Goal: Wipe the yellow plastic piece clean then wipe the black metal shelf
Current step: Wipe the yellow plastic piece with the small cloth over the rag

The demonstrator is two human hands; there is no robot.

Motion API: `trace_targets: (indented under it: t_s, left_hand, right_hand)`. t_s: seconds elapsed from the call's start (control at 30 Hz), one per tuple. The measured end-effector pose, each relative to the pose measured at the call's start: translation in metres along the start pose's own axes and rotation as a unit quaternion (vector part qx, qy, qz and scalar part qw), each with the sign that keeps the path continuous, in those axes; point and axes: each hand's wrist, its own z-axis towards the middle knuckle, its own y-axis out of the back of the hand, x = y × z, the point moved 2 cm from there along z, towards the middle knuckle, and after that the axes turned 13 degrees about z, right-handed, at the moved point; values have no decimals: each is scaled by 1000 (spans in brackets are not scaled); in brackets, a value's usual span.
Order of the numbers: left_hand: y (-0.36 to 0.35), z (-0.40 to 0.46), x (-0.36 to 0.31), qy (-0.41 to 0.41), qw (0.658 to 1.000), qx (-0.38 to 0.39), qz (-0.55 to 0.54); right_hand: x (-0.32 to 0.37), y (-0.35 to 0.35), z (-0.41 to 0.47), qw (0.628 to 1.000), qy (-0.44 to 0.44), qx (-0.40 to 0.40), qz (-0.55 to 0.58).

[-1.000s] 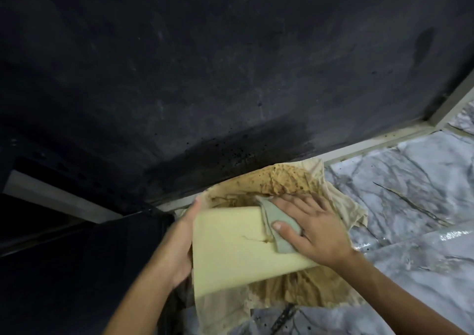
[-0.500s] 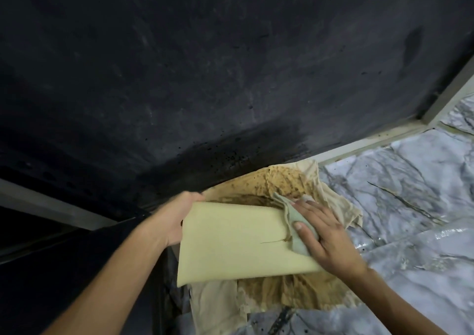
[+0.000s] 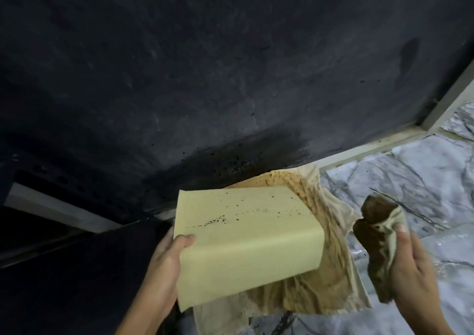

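The pale yellow plastic piece (image 3: 246,239) is a bent, box-like panel held tilted in front of me, with dark specks scattered across its upper face. My left hand (image 3: 166,260) grips its left edge, thumb on top. My right hand (image 3: 410,265) is off to the right, apart from the piece, clutching a crumpled wiping cloth (image 3: 377,234) stained dark brown. The black metal shelf (image 3: 205,78) fills the upper view, dusty, with a darker wet patch and black specks near its front edge.
A large brown-stained cloth (image 3: 318,278) lies under the yellow piece on the grey marble floor (image 3: 410,175). A pale frame edge (image 3: 359,152) borders the shelf at right. Darkness fills the lower left.
My right hand has lifted the cloth off the yellow piece and moved right. My left hand turned the piece, showing a speckled face.
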Motion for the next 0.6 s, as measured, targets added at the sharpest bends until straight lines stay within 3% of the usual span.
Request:
trace_targets:
  t_s: [0.2,0.6]
  left_hand:
    - [-16,0,16,-48,998,15,24]
    - [-20,8,55,-31,998,32,51]
  right_hand:
    - [0,11,4,1000,-22,-7,21]
    - [10,-3,-24,993,-88,-4,77]
